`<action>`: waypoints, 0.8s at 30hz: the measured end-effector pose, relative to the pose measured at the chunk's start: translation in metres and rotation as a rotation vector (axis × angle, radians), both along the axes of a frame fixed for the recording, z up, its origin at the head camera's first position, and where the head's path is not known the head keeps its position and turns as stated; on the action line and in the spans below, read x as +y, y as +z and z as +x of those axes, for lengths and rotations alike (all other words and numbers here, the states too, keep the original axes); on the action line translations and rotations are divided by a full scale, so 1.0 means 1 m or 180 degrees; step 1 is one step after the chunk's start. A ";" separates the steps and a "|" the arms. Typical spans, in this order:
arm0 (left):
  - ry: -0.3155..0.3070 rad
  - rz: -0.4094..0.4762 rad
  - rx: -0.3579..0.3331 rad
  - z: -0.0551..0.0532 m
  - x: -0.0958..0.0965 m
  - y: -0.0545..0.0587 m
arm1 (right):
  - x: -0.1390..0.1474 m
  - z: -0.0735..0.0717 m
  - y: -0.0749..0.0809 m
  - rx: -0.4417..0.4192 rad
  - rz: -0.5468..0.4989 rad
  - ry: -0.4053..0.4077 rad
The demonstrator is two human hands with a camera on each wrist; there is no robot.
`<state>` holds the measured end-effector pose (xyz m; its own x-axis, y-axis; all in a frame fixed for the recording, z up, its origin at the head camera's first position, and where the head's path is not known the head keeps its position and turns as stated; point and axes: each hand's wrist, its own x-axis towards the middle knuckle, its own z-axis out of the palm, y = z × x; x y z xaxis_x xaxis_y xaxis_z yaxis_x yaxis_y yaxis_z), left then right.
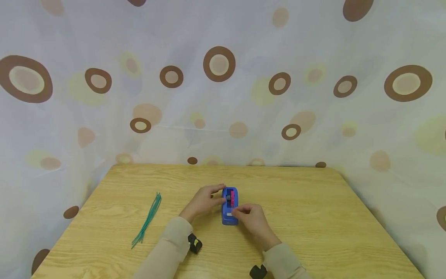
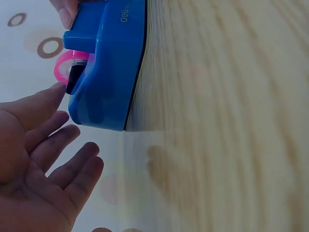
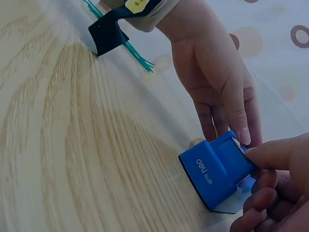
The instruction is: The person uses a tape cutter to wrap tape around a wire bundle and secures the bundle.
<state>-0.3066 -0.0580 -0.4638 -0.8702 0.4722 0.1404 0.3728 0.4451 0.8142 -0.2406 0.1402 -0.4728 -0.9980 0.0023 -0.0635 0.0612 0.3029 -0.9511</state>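
Note:
A blue tape dispenser point(image 1: 230, 221) stands upright on the table, its long side running away from me. In its well sits a tape roll with a pink core point(image 2: 63, 66) beside a black hub piece. My left hand point(image 1: 203, 201) is at the dispenser's left side, fingers extended and the thumb tip right at the roll in the left wrist view. At the near end, my right hand point(image 1: 256, 223) pinches with thumb and forefinger at the serrated cutter point(image 3: 237, 145), its other fingers curled. The clear tape end there is mostly hidden by the fingertips.
A bundle of thin green ties point(image 1: 148, 221) lies on the wooden table point(image 1: 306, 217) to the left of my left forearm. Behind the table hangs a pale curtain point(image 1: 223, 104) with brown circles. Black camera mounts point(image 1: 195, 244) are on both wrists.

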 end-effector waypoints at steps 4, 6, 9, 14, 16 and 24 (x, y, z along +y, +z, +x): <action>-0.0019 0.0042 -0.0112 0.000 0.001 -0.002 | -0.001 0.000 -0.002 -0.0034 -0.0165 -0.0041; -0.0014 0.0058 -0.0120 0.000 0.001 -0.003 | -0.002 0.000 -0.002 -0.0053 -0.0231 -0.0058; 0.0005 0.0038 -0.0084 -0.002 0.002 -0.003 | -0.002 0.000 -0.001 -0.0089 -0.0321 -0.0085; 0.0079 -0.0025 -0.0095 -0.001 0.003 -0.003 | -0.004 0.001 0.000 -0.0195 -0.0462 -0.0080; 0.0104 -0.0051 -0.0117 -0.001 0.003 -0.003 | -0.005 0.002 0.002 -0.0275 -0.0525 -0.0088; 0.0134 -0.0109 -0.0150 -0.002 0.004 -0.002 | -0.006 -0.001 0.010 -0.0506 -0.0771 -0.0154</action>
<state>-0.3083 -0.0539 -0.4655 -0.8947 0.4389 0.0832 0.3149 0.4876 0.8143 -0.2412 0.1338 -0.4628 -0.9746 0.0152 -0.2236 0.2241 0.0611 -0.9726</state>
